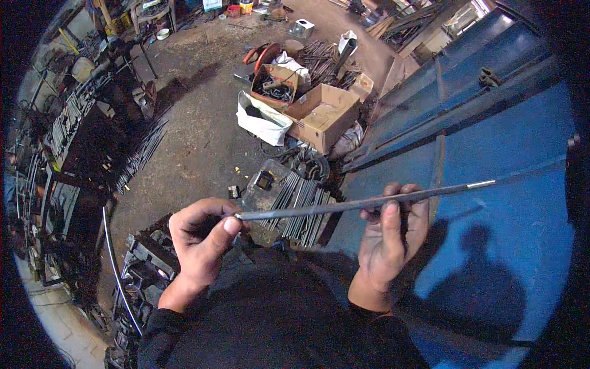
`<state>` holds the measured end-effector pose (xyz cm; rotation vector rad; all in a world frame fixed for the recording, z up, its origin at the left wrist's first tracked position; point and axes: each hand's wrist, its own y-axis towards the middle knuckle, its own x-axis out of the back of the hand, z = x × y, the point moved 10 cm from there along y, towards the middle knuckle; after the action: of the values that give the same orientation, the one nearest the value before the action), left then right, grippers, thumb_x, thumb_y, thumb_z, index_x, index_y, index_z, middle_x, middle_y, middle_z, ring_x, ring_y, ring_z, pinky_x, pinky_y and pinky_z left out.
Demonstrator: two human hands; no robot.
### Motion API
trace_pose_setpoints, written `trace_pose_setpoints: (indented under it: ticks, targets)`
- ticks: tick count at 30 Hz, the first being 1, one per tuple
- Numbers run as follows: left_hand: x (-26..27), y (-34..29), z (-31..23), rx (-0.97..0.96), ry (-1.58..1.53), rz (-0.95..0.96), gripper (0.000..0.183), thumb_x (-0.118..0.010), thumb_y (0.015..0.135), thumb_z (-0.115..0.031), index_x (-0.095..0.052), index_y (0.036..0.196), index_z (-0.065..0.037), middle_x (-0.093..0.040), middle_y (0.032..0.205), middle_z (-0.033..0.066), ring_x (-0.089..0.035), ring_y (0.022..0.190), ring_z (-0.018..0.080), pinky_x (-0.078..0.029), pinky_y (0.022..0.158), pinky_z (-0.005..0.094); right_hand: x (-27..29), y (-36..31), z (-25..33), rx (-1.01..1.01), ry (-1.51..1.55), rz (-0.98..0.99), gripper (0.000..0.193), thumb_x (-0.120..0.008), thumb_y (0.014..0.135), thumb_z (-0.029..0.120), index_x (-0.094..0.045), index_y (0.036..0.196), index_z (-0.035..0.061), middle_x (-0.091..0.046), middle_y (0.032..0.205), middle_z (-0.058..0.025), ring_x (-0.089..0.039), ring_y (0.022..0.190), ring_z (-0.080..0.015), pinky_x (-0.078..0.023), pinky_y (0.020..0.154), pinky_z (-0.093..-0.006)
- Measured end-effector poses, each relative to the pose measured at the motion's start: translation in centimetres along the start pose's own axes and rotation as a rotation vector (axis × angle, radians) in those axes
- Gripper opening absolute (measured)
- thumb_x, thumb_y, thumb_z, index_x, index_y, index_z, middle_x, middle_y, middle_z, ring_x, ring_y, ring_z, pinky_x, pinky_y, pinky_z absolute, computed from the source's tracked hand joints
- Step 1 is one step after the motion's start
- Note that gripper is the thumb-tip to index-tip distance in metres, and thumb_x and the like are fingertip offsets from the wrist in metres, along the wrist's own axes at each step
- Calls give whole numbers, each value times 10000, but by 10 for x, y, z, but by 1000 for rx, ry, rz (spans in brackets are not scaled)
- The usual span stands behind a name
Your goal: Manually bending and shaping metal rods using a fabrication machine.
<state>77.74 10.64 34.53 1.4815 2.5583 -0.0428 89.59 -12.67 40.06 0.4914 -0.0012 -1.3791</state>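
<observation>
A long dark metal rod [307, 211] stretches across in front of me, held up off the floor and tilted slightly upward to the right. Its right tip is bright and thinner than the rest. My left hand [203, 240] pinches the left end between thumb and fingers. Farther along, past the middle, my right hand [396, 230] grips the rod with its thumb on the near side and fingers behind. Below the rod, between my hands, several metal rods [301, 209] lie side by side on a pile.
Beyond the rods stand an open cardboard box [326, 117] and a white sack [264, 126]. A blue metal panel [491, 154] rises along my right. Racks of metal rods [70, 123] and dark machinery [144, 264] line the left. More rods [144, 154] lie on the dirt floor [190, 135].
</observation>
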Motion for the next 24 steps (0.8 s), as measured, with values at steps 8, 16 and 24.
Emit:
trace_pose_setpoints:
  ticks: [8, 16, 24]
  targets:
    - [3, -3, -6, -26, -26, -49, 179, -650, 809, -141, -624, 821, 35, -638, 722, 67, -564, 649, 108, -439, 595, 232, -8, 1, 8, 21, -13, 2, 305, -600, 862, 108, -461, 1125, 38, -536, 975, -106, -544, 735, -147, -495, 603, -274]
    - [1, -9, -15, -41, -12, -35, 175, -644, 812, -138, -621, 809, 35, -629, 714, 64, -563, 650, 109, -433, 589, 230, -5, 1, 10, 30, 8, 15, 325, -620, 850, 120, -479, 1130, 35, -551, 957, -99, -552, 720, -147, -496, 601, -276]
    - [0, -11, -12, -71, -75, -69, 153, -631, 814, -108, -618, 828, 43, -624, 713, 75, -573, 649, 120, -441, 589, 239, -3, 4, 12, 41, 32, 33, 329, -617, 848, 111, -484, 1141, 43, -549, 981, -84, -551, 815, -147, -499, 614, -274]
